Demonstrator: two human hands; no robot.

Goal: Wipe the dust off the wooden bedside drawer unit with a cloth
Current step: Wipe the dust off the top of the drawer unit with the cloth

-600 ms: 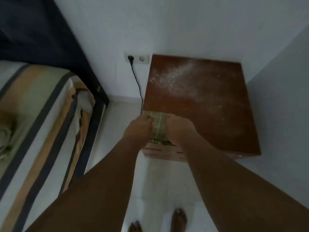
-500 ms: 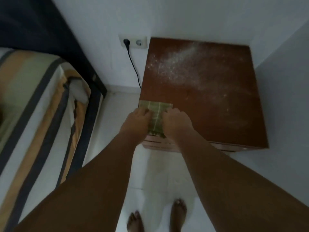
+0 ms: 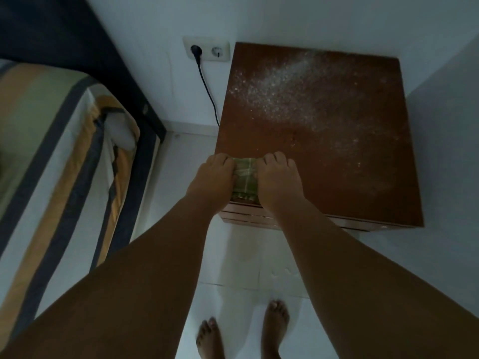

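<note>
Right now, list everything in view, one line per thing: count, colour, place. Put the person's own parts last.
drawer unit: one, reddish-brown wood, in the room's corner, against the back wall
dust: one whitish scatter, across the far half of the unit's top
cloth: one, green checked, folded, at the top's near left corner
wall socket: one double, white, left of the unit
cable: one, black, plugged into the socket's left outlet, running down beside the unit
bed: one, striped cover, dark frame, at left
floor: white tiles, below
left hand: one, on the cloth's left edge
right hand: one, on the cloth's right edge
feet: two, bare, on the floor
</note>
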